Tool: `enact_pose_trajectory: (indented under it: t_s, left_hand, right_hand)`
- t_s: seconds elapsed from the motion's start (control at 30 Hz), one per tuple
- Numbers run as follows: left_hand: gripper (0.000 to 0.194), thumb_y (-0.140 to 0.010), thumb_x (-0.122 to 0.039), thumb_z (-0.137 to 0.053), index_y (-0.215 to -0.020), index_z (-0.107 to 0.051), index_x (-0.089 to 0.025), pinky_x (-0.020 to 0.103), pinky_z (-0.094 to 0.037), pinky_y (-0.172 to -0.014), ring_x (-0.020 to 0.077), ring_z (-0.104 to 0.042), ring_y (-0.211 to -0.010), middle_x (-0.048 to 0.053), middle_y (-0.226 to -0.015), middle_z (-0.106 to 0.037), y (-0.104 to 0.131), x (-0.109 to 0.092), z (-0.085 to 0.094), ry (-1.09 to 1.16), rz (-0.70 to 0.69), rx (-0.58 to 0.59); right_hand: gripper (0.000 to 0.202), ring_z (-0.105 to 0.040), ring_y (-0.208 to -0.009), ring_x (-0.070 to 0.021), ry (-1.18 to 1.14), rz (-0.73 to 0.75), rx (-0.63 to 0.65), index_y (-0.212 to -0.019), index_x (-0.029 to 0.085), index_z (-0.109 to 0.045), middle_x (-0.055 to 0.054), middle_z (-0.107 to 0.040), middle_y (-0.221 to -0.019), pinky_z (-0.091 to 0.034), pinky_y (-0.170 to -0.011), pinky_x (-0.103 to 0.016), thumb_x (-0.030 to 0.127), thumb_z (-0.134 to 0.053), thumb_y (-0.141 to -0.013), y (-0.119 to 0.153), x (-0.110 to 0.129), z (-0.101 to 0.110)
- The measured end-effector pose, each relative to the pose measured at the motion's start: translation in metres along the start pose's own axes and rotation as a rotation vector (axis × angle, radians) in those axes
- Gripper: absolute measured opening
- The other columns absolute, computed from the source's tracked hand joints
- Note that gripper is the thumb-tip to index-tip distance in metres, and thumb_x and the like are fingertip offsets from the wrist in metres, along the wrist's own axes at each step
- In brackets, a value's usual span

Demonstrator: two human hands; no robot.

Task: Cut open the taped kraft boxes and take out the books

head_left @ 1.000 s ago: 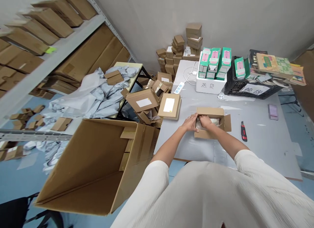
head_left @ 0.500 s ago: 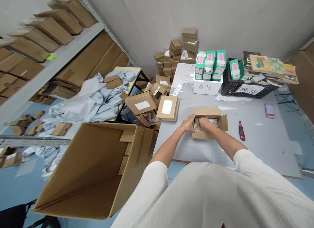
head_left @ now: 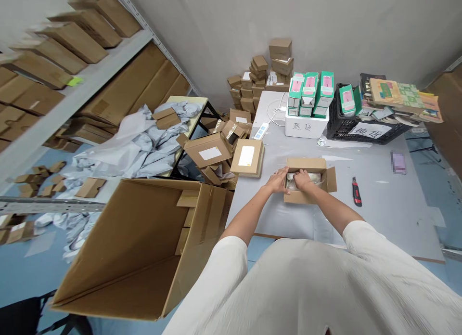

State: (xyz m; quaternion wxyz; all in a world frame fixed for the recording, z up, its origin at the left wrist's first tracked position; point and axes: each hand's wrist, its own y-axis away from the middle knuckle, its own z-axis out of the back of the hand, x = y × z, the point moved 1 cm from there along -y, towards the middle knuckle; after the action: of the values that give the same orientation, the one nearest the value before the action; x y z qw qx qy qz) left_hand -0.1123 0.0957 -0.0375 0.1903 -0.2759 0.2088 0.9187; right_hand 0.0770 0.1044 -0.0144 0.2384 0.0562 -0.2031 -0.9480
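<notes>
An open cardboard box (head_left: 306,196) lies on the grey table in front of me, its flaps standing up. My left hand (head_left: 277,182) grips the box's left end, with fingers at the far corner and the thumb along the near side. Inside the box, my right hand (head_left: 302,179) is curled with its knuckles up, pressed on a pale, plastic-wrapped item (head_left: 316,178). Its fingertips are hidden, so what they pinch cannot be made out. To the right of the box rests a red and black utility knife (head_left: 356,191).
A labelled carton (head_left: 246,161) sits at the table's left edge. Behind are a white bin (head_left: 306,127) of green boxes and a black crate (head_left: 355,128) with books. A large open carton (head_left: 144,248) stands at my left, near shelves (head_left: 108,56) and piled boxes (head_left: 249,92).
My right hand has shifted slightly within the box, and its fingers look more curled. The left hand keeps its place. The whole view has moved a little.
</notes>
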Motion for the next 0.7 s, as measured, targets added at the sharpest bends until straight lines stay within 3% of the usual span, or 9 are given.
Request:
enact_pose_trajectory:
  t_s: [0.13, 0.23, 0.7]
  left_hand:
    - [0.161, -0.056, -0.071, -0.098, -0.179, -0.001, -0.034, 0.059, -0.030, -0.133, 0.0489, -0.025, -0.168, 0.012, -0.188, -0.010, 0.001, -0.001, 0.001, 0.007, 0.007, 0.008]
    - [0.160, -0.058, -0.074, -0.096, -0.179, 0.001, -0.035, 0.058, -0.026, -0.135, 0.0462, -0.022, -0.170, 0.012, -0.188, -0.010, 0.002, -0.001, 0.001, -0.001, -0.007, 0.007]
    - [0.158, -0.060, -0.071, -0.096, -0.179, 0.001, -0.036, 0.062, -0.027, -0.134, 0.0489, -0.022, -0.169, 0.011, -0.188, -0.008, 0.003, 0.000, 0.002, -0.001, -0.003, 0.027]
  right_hand:
    - [0.049, -0.060, -0.137, -0.0352, -0.002, -0.030, -0.013, -0.147, 0.012, -0.065, -0.024, -0.071, -0.141, -0.043, -0.111, -0.043, 0.028, -0.066, -0.100, -0.007, 0.003, -0.001]
    - [0.048, -0.067, -0.131, -0.0334, 0.012, -0.047, -0.020, -0.146, 0.012, -0.064, -0.025, -0.072, -0.140, -0.046, -0.108, -0.041, 0.025, -0.068, -0.100, -0.013, 0.006, -0.001]
    - [0.043, -0.075, -0.124, -0.0305, 0.028, 0.011, -0.043, -0.149, 0.010, -0.054, -0.025, -0.075, -0.133, -0.052, -0.103, -0.037, 0.011, -0.042, -0.108, -0.023, 0.003, -0.002]
